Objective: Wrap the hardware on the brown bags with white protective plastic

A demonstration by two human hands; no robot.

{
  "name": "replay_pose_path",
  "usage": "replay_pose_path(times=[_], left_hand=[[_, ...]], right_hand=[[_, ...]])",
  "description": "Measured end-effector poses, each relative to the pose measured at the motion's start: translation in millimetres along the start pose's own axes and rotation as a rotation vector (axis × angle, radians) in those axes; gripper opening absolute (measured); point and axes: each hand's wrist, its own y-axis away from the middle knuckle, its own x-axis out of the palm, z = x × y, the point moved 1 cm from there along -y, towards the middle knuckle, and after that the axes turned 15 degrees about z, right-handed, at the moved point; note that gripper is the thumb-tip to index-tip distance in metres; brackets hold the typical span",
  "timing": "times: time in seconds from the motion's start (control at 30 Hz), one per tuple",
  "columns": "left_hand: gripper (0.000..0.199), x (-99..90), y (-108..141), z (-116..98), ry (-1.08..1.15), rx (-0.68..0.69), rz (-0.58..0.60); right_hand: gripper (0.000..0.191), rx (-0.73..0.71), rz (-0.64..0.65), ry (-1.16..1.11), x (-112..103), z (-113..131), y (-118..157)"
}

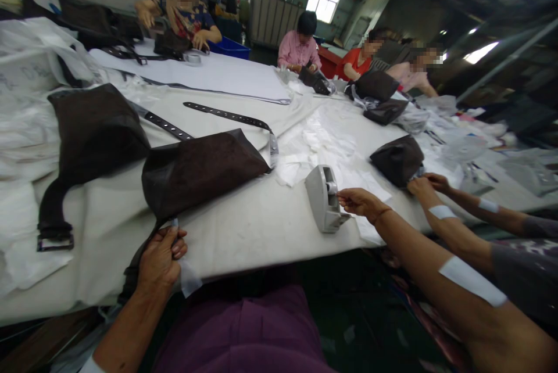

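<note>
My left hand is closed at the table's front edge, round the dark strap of a brown bag. A piece of clear plastic hangs below its fingers. My right hand reaches to a grey tape dispenser, its fingers pinched at the roll side; what lies between the fingertips is too small to make out. The brown bag lies on the pale cloth, its holed strap stretching behind it. A white patch sticks to my right forearm.
Another brown bag with a buckle lies at the left. White tissue sheets spread behind the dispenser. A co-worker's hands touch a dark bag at the right. Several people work across the table.
</note>
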Motion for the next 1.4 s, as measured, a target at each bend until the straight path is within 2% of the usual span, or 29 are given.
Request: replay_pose_path(times=[0.2, 0.33, 0.43, 0.63, 0.87, 0.97, 1.13, 1.2, 1.33, 1.4], left_hand=[[0.024, 1.3, 0, -1, -0.008, -0.012, -0.017], [0.022, 2.0, 1, -2, -0.024, -0.001, -0.014], [0.023, 2.8, 1, -2, -0.033, 0.006, -0.018], [0.027, 4.0, 0, -2, -0.041, -0.003, -0.022], [0.025, 3.5, 1, -2, -0.053, 0.004, -0.011], [0.026, 3.4, 2, -2, -0.048, 0.008, -0.013], [0.027, 5.7, 3, -4, -0.04, 0.015, -0.04], [0.026, 7.0, 3, -4, -0.029, 0.012, -0.035], [0.026, 6.8, 0, -4, 0.032, 0.005, -0.036], [0.029, 6.8, 2, -4, 0.056, 0.005, -0.038]], right_hand=[[0.02, 0.046, 0.009, -0.102, -8, 8, 12], [0.011, 0.016, 0.027, -0.123, -14, 6, 26], [0.008, -0.009, 0.032, -0.108, -12, -11, 42], [0.014, -0.046, 0.012, -0.151, -5, -52, 65], [0.022, -0.095, -0.071, -0.16, 4, -68, 66], [0.021, -0.139, -0.152, -0.014, 11, -68, 70], [0.021, -0.381, -0.471, 0.794, 15, -63, 72], [0.02, -0.366, -0.527, 0.926, 15, -69, 70], [0.017, -0.076, -0.347, 0.791, 26, -100, 77], [0.021, -0.076, -0.248, 0.662, 42, -113, 88]])
